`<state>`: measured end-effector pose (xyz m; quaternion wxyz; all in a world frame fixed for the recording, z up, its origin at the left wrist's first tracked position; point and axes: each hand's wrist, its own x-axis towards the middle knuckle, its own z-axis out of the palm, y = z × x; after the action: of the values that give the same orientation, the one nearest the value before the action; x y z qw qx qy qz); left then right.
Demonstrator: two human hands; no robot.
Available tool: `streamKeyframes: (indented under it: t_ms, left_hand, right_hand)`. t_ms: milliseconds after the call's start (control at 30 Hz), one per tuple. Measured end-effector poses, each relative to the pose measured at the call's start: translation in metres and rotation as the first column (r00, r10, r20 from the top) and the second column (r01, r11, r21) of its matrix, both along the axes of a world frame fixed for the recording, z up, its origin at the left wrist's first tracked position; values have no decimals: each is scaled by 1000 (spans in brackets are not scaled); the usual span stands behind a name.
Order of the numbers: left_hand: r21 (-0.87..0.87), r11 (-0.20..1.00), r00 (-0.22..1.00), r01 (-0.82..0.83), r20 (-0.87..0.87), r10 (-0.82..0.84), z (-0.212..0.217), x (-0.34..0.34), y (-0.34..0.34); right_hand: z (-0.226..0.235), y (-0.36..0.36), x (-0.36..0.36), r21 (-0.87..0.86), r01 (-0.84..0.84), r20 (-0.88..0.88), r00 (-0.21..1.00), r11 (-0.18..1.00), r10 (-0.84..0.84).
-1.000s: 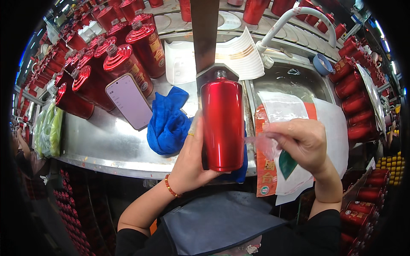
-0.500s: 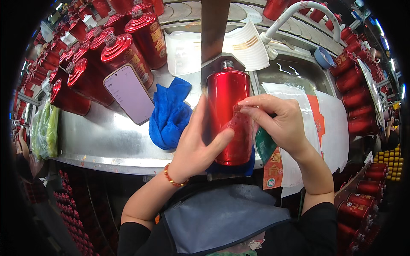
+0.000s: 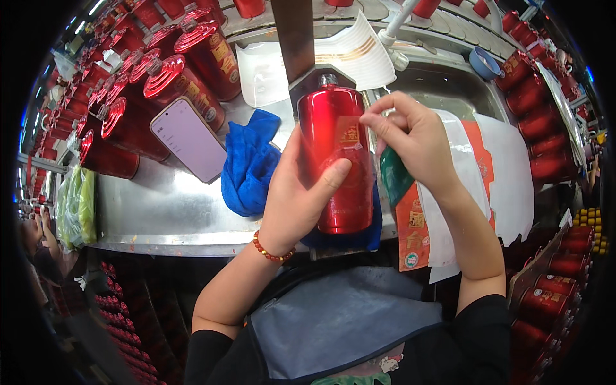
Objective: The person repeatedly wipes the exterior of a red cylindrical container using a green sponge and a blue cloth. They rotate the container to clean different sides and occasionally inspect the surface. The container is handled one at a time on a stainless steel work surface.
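Glossy red cylindrical metal bottle point(image 3: 338, 160) held upright over front edge of stainless steel counter point(image 3: 160, 212). Bottle side clasped by left hand point(image 3: 296, 192), thumb across front. Upper right of bottle pinched by right hand point(image 3: 414, 138) fingertips. Crumpled blue cloth point(image 3: 250, 163) lying just left; white-screened smartphone point(image 3: 188, 138) beyond.
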<state>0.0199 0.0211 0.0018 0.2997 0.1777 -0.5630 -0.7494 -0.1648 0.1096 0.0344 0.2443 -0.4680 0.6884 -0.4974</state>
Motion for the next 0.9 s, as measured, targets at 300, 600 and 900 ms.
streamKeyframes:
  t_ms: [300,600,900]
  left_hand:
    - [44,998,999,43,11,-44,-16,16,-5]
    - [46,996,997,77,-11,-76,-21,21,-11]
    - [29,998,998,59,-2,-59,-21,23,-8]
  right_hand:
    - [-24,39,26,91,-174,580,810,981,90]
    - [-27,42,34,74,-135,628,776,988,59]
    - [-33,44,30,87,-156,624,779,984,68]
